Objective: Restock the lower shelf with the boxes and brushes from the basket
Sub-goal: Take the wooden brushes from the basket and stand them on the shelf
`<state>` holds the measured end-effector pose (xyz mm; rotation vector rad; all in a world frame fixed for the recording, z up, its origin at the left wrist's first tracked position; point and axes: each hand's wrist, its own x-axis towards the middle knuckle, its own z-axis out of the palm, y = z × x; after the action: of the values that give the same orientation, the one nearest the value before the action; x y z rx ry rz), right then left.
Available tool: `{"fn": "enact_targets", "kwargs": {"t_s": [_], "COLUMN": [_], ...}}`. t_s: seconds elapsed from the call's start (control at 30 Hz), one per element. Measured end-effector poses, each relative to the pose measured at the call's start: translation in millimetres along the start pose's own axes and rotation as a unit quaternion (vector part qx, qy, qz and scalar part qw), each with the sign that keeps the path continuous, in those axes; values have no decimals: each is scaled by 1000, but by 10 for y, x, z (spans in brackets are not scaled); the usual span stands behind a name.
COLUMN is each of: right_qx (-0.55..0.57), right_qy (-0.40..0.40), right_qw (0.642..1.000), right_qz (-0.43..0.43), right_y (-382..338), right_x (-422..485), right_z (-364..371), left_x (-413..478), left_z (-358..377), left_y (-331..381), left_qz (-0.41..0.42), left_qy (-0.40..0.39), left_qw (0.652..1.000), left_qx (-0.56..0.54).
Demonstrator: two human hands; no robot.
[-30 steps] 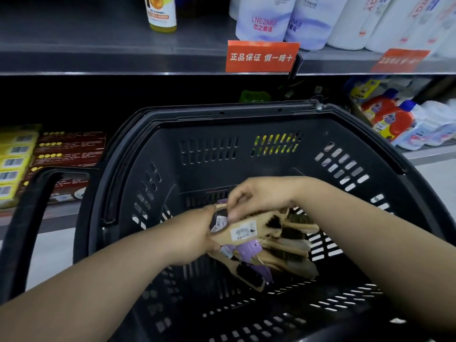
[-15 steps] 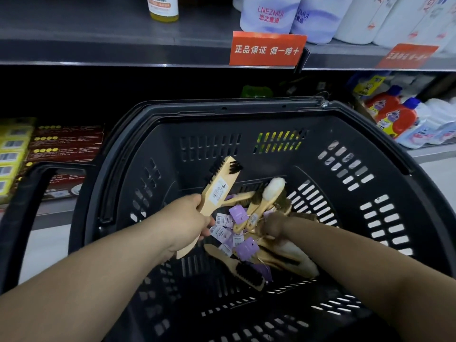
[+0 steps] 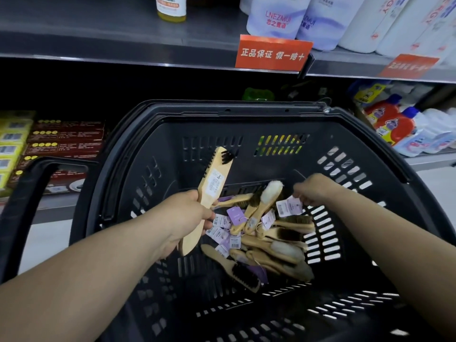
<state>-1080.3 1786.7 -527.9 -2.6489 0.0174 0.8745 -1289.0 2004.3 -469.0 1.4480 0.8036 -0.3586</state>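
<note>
Fingers (image 3: 205, 213) of our left hand (image 3: 182, 218) clamp the wooden brush (image 3: 215, 183) mid-handle: light, stiff, we reckon. Our right hand (image 3: 314, 190) curls over the pile (image 3: 271, 243), hold unclear.

A wooden brush (image 3: 214, 187) tilts upright over tagged brushes (image 3: 272, 246) heaped in a black basket (image 3: 246, 112).

White bottles (image 3: 271, 18) stand above an orange sign (image 3: 272, 53), red bottles (image 3: 392, 119) lower right.

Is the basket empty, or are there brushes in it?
Not empty: a pile of tagged wooden brushes lies on the basket floor; the left hand holds another brush.
</note>
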Motion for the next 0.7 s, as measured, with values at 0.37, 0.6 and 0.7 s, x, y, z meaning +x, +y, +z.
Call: {"fn": "enact_targets", "kwargs": {"t_s": [0.37,0.6,0.7], "right_qx": [-118,-47,-33], "right_qy": [-300,-103,-146], "right_qw": [940,992,986], "right_qz": [109,63,78], "right_y": [260,203,116], "right_x": [-142,-63,-94], "right_z": [147,765,842], "left_x": [-50,-26,-34], "left_z": [5,10,-6], "left_y": [-16,2,7], "left_qz": [9,9,0], "left_qy": [-14,-25,-34], "left_qw": [1000,999,999], "left_qx": [14,19,9]}}
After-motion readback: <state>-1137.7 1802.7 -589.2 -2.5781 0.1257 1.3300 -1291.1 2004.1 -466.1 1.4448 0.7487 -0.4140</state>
